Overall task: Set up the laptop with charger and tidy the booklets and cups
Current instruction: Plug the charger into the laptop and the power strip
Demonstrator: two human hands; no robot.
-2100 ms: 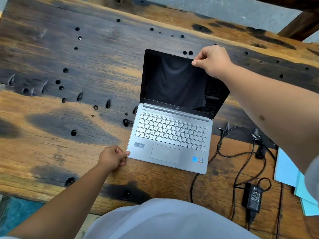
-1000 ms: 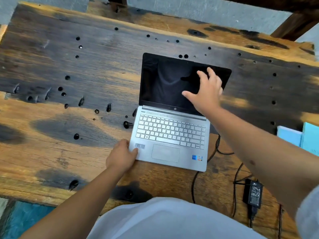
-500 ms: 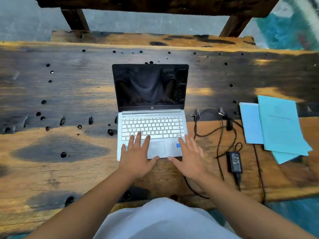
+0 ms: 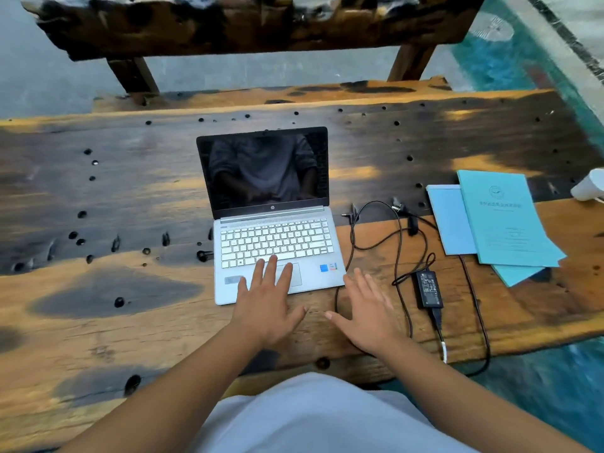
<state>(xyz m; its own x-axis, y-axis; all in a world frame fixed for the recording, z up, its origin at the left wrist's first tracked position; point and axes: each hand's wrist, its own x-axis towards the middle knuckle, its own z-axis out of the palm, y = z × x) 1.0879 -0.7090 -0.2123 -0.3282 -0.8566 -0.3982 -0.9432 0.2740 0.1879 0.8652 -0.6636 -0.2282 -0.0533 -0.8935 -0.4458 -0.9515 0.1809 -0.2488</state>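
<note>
A silver laptop (image 4: 274, 237) stands open on the wooden table (image 4: 98, 289), its screen dark. My left hand (image 4: 268, 302) lies flat with straight fingers over the palm rest and touchpad. My right hand (image 4: 366, 308) is spread flat over the table just right of the laptop's front corner, holding nothing. The black charger brick (image 4: 428, 288) lies to the right with its cable (image 4: 397, 243) looped loosely; its plug end (image 4: 351, 214) lies apart from the laptop. Blue booklets (image 4: 503, 220) are fanned out further right. A white cup (image 4: 590, 186) shows at the right edge.
A heavy wooden bench back (image 4: 248, 24) stands beyond the table's far edge. The table's right end (image 4: 555, 325) drops off to a blue-green floor (image 4: 555, 387). One cable strand (image 4: 480, 322) hangs over the front edge.
My right hand left the lid and came down beside the laptop's front corner. My left hand moved from the front left corner onto the palm rest. The view swung right, showing booklets and cup.
</note>
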